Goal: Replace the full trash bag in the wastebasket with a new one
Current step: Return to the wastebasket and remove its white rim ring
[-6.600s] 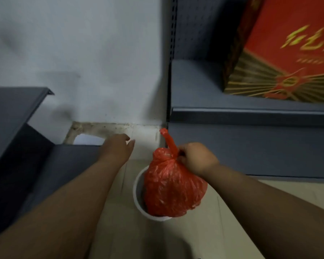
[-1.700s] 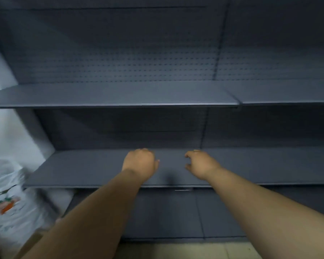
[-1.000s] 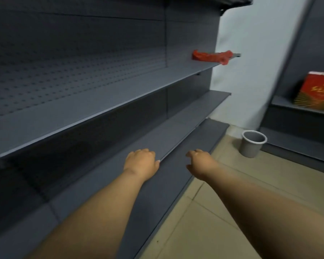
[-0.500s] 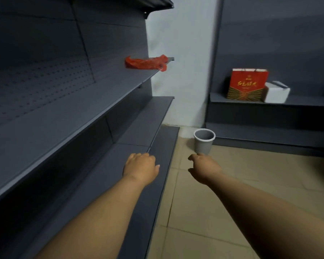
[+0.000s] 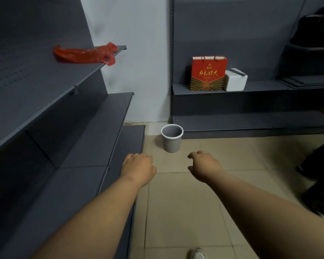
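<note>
A small grey wastebasket [image 5: 171,138] stands on the tiled floor in the corner, with no bag visible inside it. A flat, crumpled red plastic bag [image 5: 84,54] lies on an upper shelf at the left, one handle hanging over the shelf edge. My left hand [image 5: 138,168] and my right hand [image 5: 204,165] are held out in front of me, short of the wastebasket, fingers loosely curled and holding nothing. The full trash bag is not in view.
Dark grey shelving [image 5: 64,116] runs along the left side, and lower shelves [image 5: 251,120] stand at the back right. A red gift bag [image 5: 208,73] and a white box [image 5: 235,79] sit on the back shelf. Dark objects [image 5: 318,174] lie on the floor at the right.
The view has turned right from the shelving toward the corner. The wastebasket, now without the full red bag, has come closer to centre. Both hands stay empty.
</note>
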`<state>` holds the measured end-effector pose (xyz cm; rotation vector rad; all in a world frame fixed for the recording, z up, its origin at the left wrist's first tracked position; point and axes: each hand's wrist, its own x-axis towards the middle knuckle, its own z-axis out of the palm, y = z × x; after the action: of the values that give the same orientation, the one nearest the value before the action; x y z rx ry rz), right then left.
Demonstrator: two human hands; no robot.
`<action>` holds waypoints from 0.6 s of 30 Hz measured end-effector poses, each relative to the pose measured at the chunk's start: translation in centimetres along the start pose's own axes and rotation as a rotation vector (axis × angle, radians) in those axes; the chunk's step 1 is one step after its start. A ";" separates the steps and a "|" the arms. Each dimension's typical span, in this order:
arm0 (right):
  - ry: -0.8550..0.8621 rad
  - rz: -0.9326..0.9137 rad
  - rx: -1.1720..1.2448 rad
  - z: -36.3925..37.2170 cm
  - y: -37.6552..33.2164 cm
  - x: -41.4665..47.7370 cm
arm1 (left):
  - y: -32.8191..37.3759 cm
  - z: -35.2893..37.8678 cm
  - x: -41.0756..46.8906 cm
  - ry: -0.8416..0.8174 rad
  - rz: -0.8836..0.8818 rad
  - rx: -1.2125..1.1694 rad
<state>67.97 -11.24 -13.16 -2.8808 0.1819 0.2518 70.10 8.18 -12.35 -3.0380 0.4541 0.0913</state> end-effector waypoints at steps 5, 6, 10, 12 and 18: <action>-0.002 -0.011 -0.027 -2.7 2.8 10.1 | 1.5 -0.7 10.5 0.022 0.008 -0.023; 0.000 -0.014 -0.032 -3.4 3.4 12.2 | 1.9 -1.0 12.7 0.027 0.004 -0.031; 0.002 -0.026 -0.053 -5.9 5.7 20.0 | 3.2 -2.1 20.4 0.025 -0.023 -0.054; -0.008 -0.026 -0.058 -6.7 6.6 23.2 | 3.6 -2.3 23.5 0.019 -0.034 -0.053; -0.040 -0.023 -0.050 -7.9 8.3 30.7 | 3.7 -2.1 31.0 -0.013 -0.058 -0.069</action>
<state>98.03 -24.40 -13.19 -2.9228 0.1377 0.3140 98.72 -4.55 -12.59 -3.1132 0.3693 0.1255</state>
